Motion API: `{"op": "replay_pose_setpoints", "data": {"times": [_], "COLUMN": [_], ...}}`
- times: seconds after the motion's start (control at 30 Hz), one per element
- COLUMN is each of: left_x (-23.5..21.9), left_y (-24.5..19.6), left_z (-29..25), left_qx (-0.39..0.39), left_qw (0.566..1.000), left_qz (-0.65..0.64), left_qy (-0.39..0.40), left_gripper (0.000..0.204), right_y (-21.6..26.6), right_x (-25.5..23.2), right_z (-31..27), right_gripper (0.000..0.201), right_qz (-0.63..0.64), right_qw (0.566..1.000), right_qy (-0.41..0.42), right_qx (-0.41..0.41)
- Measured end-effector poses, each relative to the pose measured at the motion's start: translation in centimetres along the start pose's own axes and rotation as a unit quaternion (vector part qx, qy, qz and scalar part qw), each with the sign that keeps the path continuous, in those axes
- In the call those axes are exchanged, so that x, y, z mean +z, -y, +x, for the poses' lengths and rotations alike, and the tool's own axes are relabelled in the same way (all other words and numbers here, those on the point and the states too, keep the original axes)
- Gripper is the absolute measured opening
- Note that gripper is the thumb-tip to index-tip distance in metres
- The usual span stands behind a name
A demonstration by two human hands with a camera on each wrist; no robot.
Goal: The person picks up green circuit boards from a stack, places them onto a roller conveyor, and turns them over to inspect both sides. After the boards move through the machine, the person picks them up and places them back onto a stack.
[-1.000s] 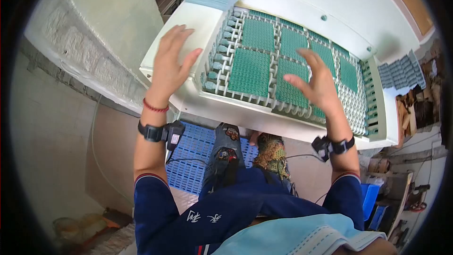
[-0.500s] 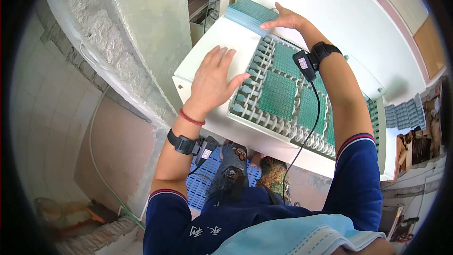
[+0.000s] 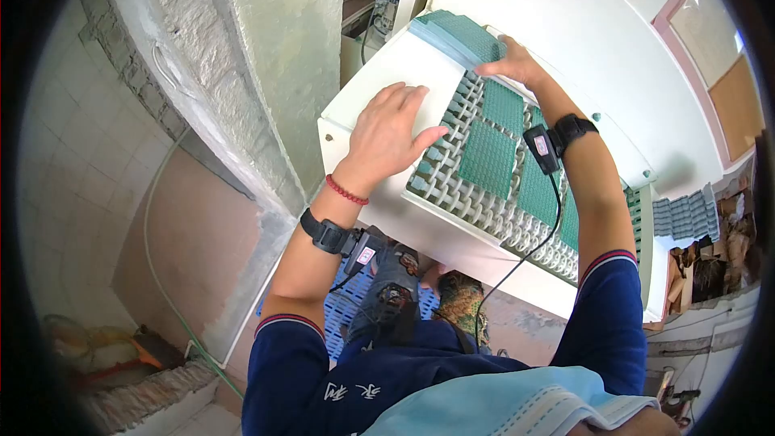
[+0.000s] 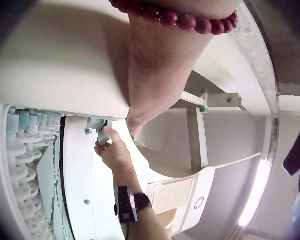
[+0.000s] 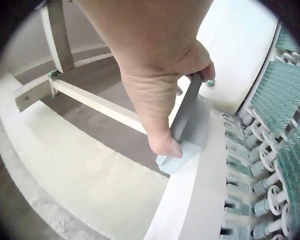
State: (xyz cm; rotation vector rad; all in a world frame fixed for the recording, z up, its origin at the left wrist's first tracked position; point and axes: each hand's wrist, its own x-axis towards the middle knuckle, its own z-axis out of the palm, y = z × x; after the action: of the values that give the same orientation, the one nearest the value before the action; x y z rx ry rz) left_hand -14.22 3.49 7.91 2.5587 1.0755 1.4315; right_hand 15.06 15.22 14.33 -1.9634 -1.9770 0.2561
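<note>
Right hand (image 3: 518, 63) has green sheets (image 3: 464, 37) in its grip by the edges, at the far left of the white surface (image 3: 383, 69); left hand (image 3: 386, 136) open nearby; I'd lift level, edges flush.

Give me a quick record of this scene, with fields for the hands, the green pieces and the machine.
Right hand: grips green textured tiles at the stack; exact number not clear
Left hand: over the white ledge, fingers extended, holding nothing
Tile stack: on the ledge's far end
Machine bed: white ringed rollers with more green tiles lying on them
Far end of machine: grey ridged pieces
Worn: a small camera on each wrist, red beaded bracelet on the left
</note>
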Motion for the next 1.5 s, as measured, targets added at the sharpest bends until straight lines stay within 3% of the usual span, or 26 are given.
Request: {"op": "replay_pose_setpoints", "data": {"times": [0.13,0.27,0.37,0.4,0.47,0.6,0.7,0.73,0.83,0.87,0.97,1.0,1.13,1.27,1.37,1.43,1.5], "left_x": [-0.1,-0.1,0.1,0.1,1.1,4.6,5.9,6.5,6.7,6.9,7.8,7.5,8.4,8.6,7.2,6.7,6.0], "left_y": [-0.3,-0.5,-2.7,-4.6,-9.2,-15.2,-16.3,-17.0,-18.0,-17.9,-16.6,-17.0,-17.8,-17.5,-16.6,-15.2,-14.8], "left_z": [0.0,-0.2,-2.0,-3.4,-5.7,-8.0,-8.7,-8.9,-9.7,-9.8,-10.5,-10.1,-10.1,-10.5,-10.5,-11.1,-11.2], "left_qx": [-0.015,-0.006,0.019,-0.005,-0.071,-0.208,-0.229,-0.266,-0.332,-0.352,-0.386,-0.396,-0.417,-0.418,-0.423,-0.406,-0.399], "left_qw": [1.000,0.999,0.982,0.978,0.918,0.692,0.627,0.611,0.546,0.516,0.491,0.479,0.511,0.499,0.476,0.444,0.417], "left_qz": [-0.006,-0.025,-0.114,-0.159,-0.376,-0.685,-0.744,-0.746,-0.769,-0.781,-0.779,-0.781,-0.744,-0.751,-0.762,-0.789,-0.807], "left_qy": [0.000,-0.024,-0.149,-0.131,-0.106,-0.094,0.021,-0.010,0.015,0.011,0.057,0.059,0.103,0.112,0.118,0.124,0.124], "left_gripper": [0.054,0.047,0.039,0.041,0.046,0.054,0.054,0.050,0.046,0.042,0.037,0.035,0.036,0.037,0.040,0.044,0.045], "right_y": [0.0,2.3,3.0,2.8,2.7,1.8,1.8,1.8,2.2,1.0,-1.3,-3.5,-6.8,-11.8,-18.9,-26.1,-30.0], "right_x": [-0.6,-2.5,-3.0,-2.9,-2.6,0.5,4.5,5.5,4.7,5.1,3.9,4.9,4.6,2.7,-1.0,-2.3,-3.8], "right_z": [-3.8,-9.6,-14.4,-15.7,-19.2,-26.3,-31.7,-32.9,-36.0,-36.9,-38.0,-38.1,-38.7,-39.7,-40.8,-42.0,-42.5], "right_gripper": [0.117,0.111,0.105,0.104,0.107,0.108,0.112,0.114,0.120,0.109,0.076,0.042,0.022,0.023,0.021,0.022,0.027], "right_qz": [0.039,0.166,0.258,0.283,0.351,0.274,0.158,0.130,0.206,0.170,0.440,0.426,0.518,0.526,0.503,0.425,0.213], "right_qw": [0.999,0.985,0.965,0.958,0.935,0.957,0.975,0.978,0.973,0.977,0.889,0.892,0.829,0.783,0.736,0.754,0.814], "right_qy": [-0.033,-0.034,-0.048,-0.051,-0.042,-0.092,-0.147,-0.154,-0.086,-0.123,-0.073,-0.081,-0.055,-0.158,-0.289,-0.364,-0.351], "right_qx": [0.005,0.012,0.004,0.000,0.002,-0.017,-0.045,-0.046,0.061,0.028,0.101,0.129,0.203,0.292,0.349,0.344,0.412]}}
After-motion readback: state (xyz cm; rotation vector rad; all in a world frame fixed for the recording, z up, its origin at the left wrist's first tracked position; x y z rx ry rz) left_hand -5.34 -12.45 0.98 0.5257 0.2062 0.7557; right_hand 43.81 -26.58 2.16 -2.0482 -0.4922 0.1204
